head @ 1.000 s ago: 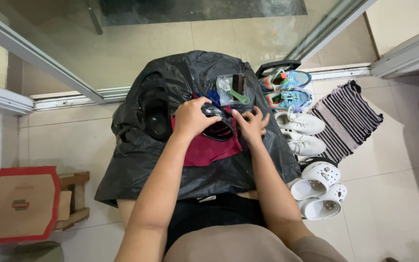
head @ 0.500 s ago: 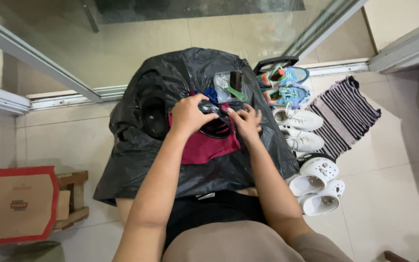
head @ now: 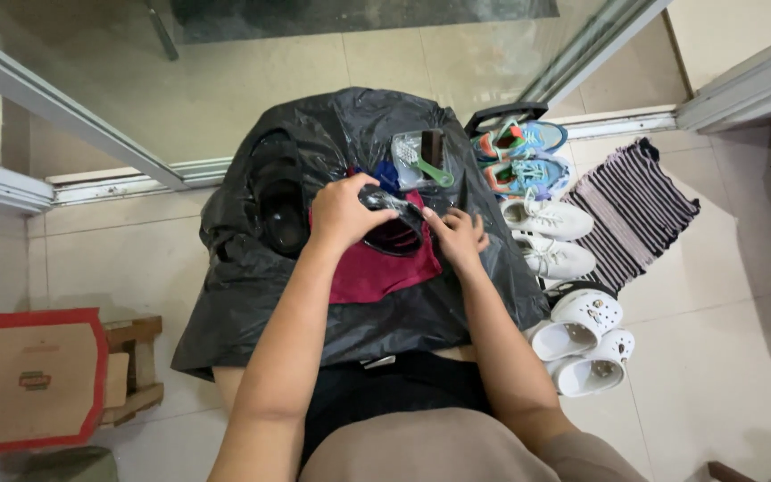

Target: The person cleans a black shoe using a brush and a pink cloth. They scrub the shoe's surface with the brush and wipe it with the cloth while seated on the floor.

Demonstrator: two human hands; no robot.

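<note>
A large black plastic bag (head: 332, 295) is spread over my lap and the floor in front of me. On it lies a dark red cloth (head: 372, 272). My left hand (head: 341, 210) grips the upper edge of a black shoe (head: 394, 223) that sits on the cloth. My right hand (head: 457, 236) rests on the shoe's right side, fingers bent against it. A second black shoe (head: 278, 201) lies on the bag to the left. A clear plastic packet (head: 419, 156) with a green-handled brush and a blue item lies just beyond the hands.
Right of the bag stand a pair of blue-and-orange trainers (head: 524, 152), white trainers (head: 551, 236) and white clogs (head: 582, 339), beside a striped mat (head: 635, 205). A flat cardboard box with a red border (head: 33, 379) rests on a wooden stool at lower left. A glass sliding door (head: 225, 54) runs ahead.
My hands have shifted slightly on the black shoe; the left now grips its top edge and the right has slid down to its side. The camera view moved slightly.
</note>
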